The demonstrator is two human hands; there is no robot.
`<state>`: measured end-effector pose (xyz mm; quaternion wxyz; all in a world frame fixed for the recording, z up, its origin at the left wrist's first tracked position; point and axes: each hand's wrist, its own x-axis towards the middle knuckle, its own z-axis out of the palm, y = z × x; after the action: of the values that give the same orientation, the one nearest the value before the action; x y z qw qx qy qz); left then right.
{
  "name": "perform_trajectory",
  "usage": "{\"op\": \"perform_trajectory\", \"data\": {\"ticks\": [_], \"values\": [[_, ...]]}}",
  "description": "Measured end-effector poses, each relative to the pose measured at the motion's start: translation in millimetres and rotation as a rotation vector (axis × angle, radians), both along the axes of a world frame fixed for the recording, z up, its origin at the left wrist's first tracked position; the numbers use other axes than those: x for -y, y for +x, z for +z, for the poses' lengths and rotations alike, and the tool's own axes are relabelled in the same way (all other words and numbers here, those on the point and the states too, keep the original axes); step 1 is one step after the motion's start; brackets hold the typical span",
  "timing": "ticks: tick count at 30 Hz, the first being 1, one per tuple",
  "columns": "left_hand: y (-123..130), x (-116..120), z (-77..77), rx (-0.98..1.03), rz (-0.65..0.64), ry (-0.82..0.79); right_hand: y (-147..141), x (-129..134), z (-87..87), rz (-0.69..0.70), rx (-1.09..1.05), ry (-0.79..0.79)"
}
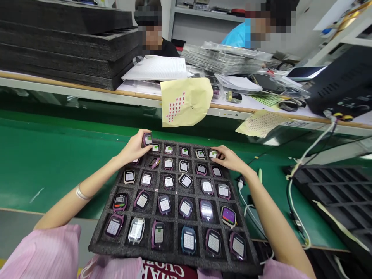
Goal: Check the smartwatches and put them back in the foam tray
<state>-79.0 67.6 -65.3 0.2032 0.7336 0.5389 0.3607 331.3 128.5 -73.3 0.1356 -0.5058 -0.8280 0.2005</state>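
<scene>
The left hand [134,146] pinches a purple watch [147,139] just above the foam tray's [174,254] far-left corner. The right hand [229,158] closes on a watch [213,154] seemingly resting in its far-right pocket (fingers hide it). Either could slip and knock its neighbours.

Watches [164,204] in foam tray [174,254] — conveyor belt [43,162] beneath.

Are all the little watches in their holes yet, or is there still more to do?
Nearly every pocket of the black foam tray already holds a watch with its screen lit. The left hand holds a purple watch above the far left corner. The right hand touches the watch in the far right pocket. Whether the corner pocket under the left hand is filled cannot be seen.
</scene>
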Motion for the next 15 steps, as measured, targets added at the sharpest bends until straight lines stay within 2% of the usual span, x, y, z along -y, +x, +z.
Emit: {"op": "perform_trajectory", "data": {"ticks": [2, 5, 10, 13, 15], "values": [[-11, -10, -7.0, -0.252, 0.015, 0.027, -3, 1, 8.7, 0.011, 0.118, 0.020], [-23, -17, -19.1, -0.464, 0.015, 0.021, -8, 9, 22.7, 0.006, 0.252, 0.050], [-40, -19, -35.5, -0.546, 0.015, -0.032, -11, 42, 37.6, 0.039, 0.351, 0.079], [-49, -12, -32.7, -0.581, -0.050, -0.050, -6, 61, 36.8, 0.114, 0.390, 0.012], [-52, 1, -26.6, -0.590, -0.081, -0.027, -4, 71, 35.2, 0.136, 0.411, -0.028]]}}
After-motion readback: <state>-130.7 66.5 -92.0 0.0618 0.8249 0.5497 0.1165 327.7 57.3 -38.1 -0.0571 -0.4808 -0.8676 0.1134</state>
